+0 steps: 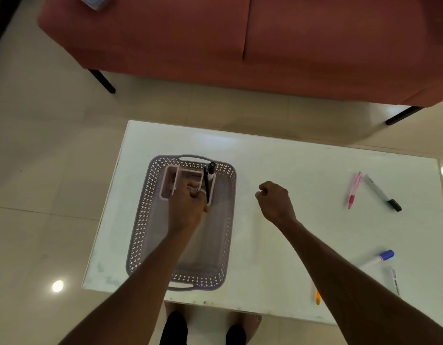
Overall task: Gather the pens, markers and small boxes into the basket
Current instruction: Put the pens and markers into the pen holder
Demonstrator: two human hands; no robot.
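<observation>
White table (290, 170) on pale tiles, red sofa (240, 38) behind — grey basket (145, 220) at left. Left hand (186, 207) inside, pinching a pen (193, 188); right hand (275, 201) loosely curled, empty — markers (380, 192) far right.

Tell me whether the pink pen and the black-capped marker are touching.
Apart. The head view shows bare white table between the pink pen and black-capped marker.

Grey lattice basket (143, 220), pink pen (352, 191)
</observation>
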